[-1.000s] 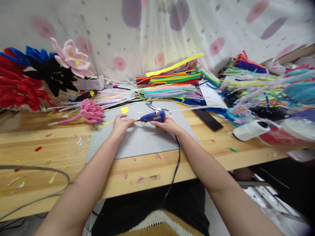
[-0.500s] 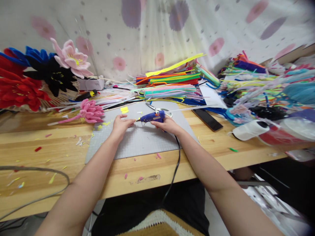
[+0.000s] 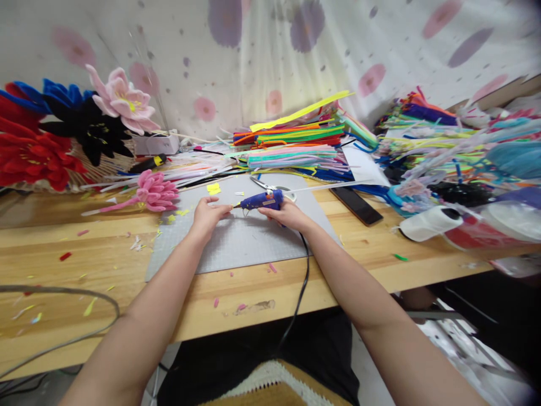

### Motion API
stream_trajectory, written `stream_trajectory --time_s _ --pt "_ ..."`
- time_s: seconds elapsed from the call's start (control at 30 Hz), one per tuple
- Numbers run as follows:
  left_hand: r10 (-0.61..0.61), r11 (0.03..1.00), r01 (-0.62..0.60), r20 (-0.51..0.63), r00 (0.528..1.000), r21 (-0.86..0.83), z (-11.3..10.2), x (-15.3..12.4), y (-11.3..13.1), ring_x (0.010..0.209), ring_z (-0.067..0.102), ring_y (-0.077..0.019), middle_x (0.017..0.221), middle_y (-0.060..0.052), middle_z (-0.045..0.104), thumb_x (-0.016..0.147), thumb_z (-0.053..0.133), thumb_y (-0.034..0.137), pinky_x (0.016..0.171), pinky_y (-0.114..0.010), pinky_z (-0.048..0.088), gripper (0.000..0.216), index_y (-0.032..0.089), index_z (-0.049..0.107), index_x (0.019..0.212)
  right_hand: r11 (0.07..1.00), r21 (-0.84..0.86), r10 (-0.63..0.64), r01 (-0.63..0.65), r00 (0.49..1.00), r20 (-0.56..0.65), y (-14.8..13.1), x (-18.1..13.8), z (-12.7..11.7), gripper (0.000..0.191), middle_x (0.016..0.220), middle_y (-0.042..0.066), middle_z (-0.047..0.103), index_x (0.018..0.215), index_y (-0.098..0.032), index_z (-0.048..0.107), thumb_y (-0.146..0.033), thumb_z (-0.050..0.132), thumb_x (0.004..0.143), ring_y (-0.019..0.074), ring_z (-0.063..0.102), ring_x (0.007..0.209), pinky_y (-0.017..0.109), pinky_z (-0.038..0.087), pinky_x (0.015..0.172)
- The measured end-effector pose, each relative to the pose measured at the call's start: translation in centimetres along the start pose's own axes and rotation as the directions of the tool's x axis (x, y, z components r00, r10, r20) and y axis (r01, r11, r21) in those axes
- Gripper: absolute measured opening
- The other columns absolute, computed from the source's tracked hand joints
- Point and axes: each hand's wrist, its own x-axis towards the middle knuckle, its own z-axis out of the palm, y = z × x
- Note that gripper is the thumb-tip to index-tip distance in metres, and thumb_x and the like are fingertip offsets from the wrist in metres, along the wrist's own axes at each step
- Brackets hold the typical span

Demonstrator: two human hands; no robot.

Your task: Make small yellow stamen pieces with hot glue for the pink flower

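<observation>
My right hand (image 3: pixel 289 215) is wrapped round a blue hot glue gun (image 3: pixel 260 201), whose nozzle points left. A long pale glue stick (image 3: pixel 333 185) sticks out of its back, and a black cord (image 3: pixel 303 282) hangs from it over the table edge. At the nozzle tip, the fingers of my left hand (image 3: pixel 208 216) pinch something small and yellowish, too tiny to make out. Both hands are above a grey cutting mat (image 3: pixel 249 248). Behind the glue gun lie scissors (image 3: pixel 270 185), partly hidden by it. A yellow piece (image 3: pixel 213 189) rests on the mat.
A pink flower (image 3: pixel 154 193) lies left of the mat, with finished fuzzy flowers (image 3: pixel 97 132) behind. Bundles of pipe cleaners (image 3: pixel 291 138) line the back. A phone (image 3: pixel 356 206) and a white roll (image 3: pixel 429 224) are on the right. Scraps dot the wooden table (image 3: pixel 127 242).
</observation>
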Motion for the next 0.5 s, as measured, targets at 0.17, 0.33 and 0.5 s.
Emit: stream_trajectory --time_s 0.17,0.33,0.5 --pt "0.007 1.0 -0.008 0.016 1.0 0.027 -0.12 0.23 -0.19 0.055 0.062 -0.0133 0.062 -0.002 0.063 0.053 0.072 0.009 0.066 -0.029 0.05 0.047 0.014 0.045 0.092 1.0 0.003 -0.001 0.001 1.0 -0.01 0.16 0.08 0.03 0.041 0.058 -0.001 0.055 0.077 -0.018 0.058 -0.059 0.059 0.068 0.0065 0.041 0.042 0.021 0.033 0.04" --pt "0.023 0.999 -0.024 0.051 0.998 0.029 -0.27 0.4 -0.43 0.055 0.063 -0.0138 0.062 -0.001 0.063 0.054 0.072 0.01 0.067 -0.031 0.051 0.047 0.015 0.043 0.091 1.0 0.003 0.004 -0.004 1.0 -0.025 0.19 0.08 -0.01 0.042 0.058 -0.001 0.055 0.073 -0.018 0.057 -0.059 0.059 0.068 0.0063 0.042 0.043 0.021 0.034 0.041" --pt "0.017 0.999 -0.019 0.079 0.997 0.03 -0.32 0.29 -0.39 0.055 0.063 -0.014 0.062 -0.001 0.063 0.052 0.073 0.01 0.068 -0.032 0.052 0.049 0.015 0.043 0.091 1.0 0.006 0.001 -0.001 0.999 -0.051 -0.11 -0.02 -0.16 0.041 0.057 0.0 0.055 0.066 -0.018 0.055 -0.058 0.058 0.07 0.0063 0.042 0.043 0.021 0.034 0.041"
